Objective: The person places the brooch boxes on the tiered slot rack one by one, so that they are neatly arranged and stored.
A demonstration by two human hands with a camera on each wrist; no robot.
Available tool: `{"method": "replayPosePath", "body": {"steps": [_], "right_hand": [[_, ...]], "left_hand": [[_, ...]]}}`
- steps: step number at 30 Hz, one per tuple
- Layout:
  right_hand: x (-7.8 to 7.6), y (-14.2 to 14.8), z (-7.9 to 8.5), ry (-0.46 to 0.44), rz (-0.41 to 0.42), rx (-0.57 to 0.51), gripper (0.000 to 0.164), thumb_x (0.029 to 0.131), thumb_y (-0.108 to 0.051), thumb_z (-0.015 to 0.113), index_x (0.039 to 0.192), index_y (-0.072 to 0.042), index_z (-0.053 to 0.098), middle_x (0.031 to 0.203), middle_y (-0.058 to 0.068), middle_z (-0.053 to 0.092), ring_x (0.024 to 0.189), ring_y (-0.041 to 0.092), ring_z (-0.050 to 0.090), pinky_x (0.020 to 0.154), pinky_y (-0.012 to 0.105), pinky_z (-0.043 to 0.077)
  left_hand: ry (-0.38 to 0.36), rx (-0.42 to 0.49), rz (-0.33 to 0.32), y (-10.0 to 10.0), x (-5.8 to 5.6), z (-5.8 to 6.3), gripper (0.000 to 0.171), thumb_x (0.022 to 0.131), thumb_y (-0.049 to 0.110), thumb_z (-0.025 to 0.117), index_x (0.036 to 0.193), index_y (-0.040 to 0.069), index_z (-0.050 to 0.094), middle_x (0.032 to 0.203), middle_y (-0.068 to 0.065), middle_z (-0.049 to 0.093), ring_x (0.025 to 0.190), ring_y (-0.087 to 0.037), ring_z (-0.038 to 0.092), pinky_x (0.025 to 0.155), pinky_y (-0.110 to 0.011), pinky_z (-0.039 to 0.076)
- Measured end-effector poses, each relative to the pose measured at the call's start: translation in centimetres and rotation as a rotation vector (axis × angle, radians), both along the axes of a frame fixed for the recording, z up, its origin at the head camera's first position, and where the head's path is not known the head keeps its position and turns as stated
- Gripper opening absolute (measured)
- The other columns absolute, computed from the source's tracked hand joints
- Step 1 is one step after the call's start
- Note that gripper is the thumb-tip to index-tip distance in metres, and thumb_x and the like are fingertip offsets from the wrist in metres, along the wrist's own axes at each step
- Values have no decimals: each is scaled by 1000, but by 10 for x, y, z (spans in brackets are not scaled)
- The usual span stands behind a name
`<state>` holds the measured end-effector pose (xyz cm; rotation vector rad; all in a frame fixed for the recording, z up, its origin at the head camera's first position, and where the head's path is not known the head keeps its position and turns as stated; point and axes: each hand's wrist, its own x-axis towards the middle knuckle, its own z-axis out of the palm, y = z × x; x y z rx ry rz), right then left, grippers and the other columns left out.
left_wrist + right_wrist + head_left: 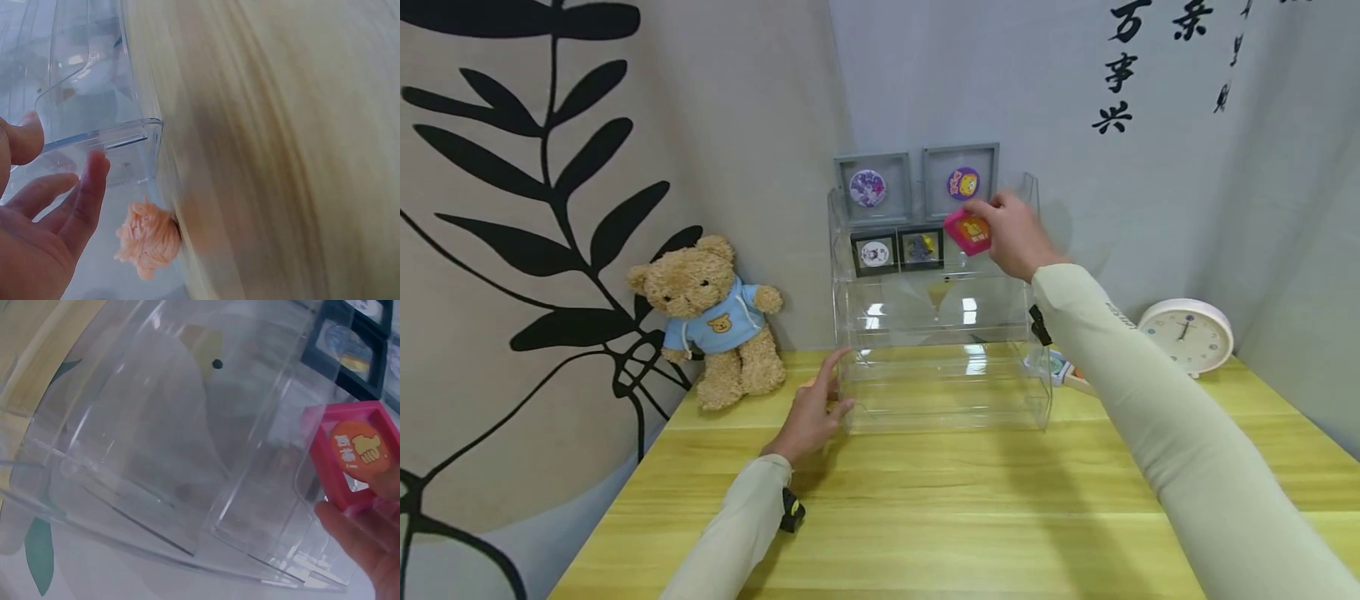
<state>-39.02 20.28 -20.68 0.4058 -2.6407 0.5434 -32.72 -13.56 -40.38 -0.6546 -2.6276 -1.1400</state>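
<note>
A clear acrylic display rack (936,367) with stepped tiers stands on the table. My right hand (1018,233) pinches a small pink square frame (353,453) holding an orange thumbs-up badge (361,450). The frame is tilted at the rack's second tier, right of two black frames (875,253) with round pieces inside. Behind and above, on the top tier, two grey frames (872,190) each hold a round purple badge. At the rack's lower left side, my left hand (808,417) grips the edge, with its thumb (28,134) on one side and fingers (90,187) on the other.
A teddy bear (715,317) in a blue top leans against the wall at left. A white clock (1187,336) stands at right, with small colourful items (1060,367) behind the right sleeve. A peach-coloured ball-like object (149,239) sits on the table beside the left hand.
</note>
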Motion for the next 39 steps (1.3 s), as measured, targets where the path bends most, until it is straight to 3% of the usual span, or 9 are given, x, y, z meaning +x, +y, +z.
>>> {"method": "replayPosePath", "body": {"steps": [5,8,16,22,29,33,36,39], "right_hand": [[-2,-3,-4,10,7,94,67,89,10,61,149,-18,50,136,23,49,118,43,54,101,56,54],[-4,-2,-6,24,2,89,63,90,10,59,147,-16,53,132,24,52,116,42,55,100,54,54],[-9,2,-9,44,-1,-41,56,90,12,50,141,-10,59,129,26,60,117,41,56,98,52,56],[-8,2,-13,41,-29,-128,48,96,8,54,140,-10,60,136,25,61,125,43,58,103,53,54],[-7,2,-16,60,-74,-175,47,96,7,55,137,-15,63,138,20,63,128,41,58,102,52,55],[-8,4,-20,81,-89,-150,44,95,4,60,134,-15,65,136,19,64,108,37,66,81,42,59],[-9,6,-22,93,-95,-105,43,96,2,61,135,-15,64,134,19,65,87,32,61,61,34,48],[-8,8,-23,91,-77,-86,44,97,2,59,138,-13,62,134,21,65,85,30,59,60,33,46]], "left_hand": [[8,-6,21,0,0,-1,86,92,2,70,157,38,25,136,-32,58,111,-41,70,87,-48,62],[6,-5,8,0,-1,-1,86,93,2,69,157,39,24,138,-32,57,112,-42,69,88,-47,62],[3,5,1,0,-1,-1,87,92,2,69,157,37,24,137,-34,56,113,-44,68,88,-48,62],[-1,-2,2,1,0,0,87,93,2,69,158,38,22,137,-33,57,108,-40,71,87,-46,62],[-18,0,6,0,2,0,87,93,2,68,158,39,23,136,-33,58,107,-38,72,86,-46,63],[-29,-4,8,1,0,1,87,93,3,68,158,40,22,137,-33,58,109,-38,71,87,-46,62],[-31,-2,7,1,0,0,87,93,3,68,158,39,22,136,-33,59,109,-38,71,87,-45,63],[-24,4,14,1,0,-1,87,93,2,69,157,38,24,133,-34,60,108,-39,71,84,-44,63]]}}
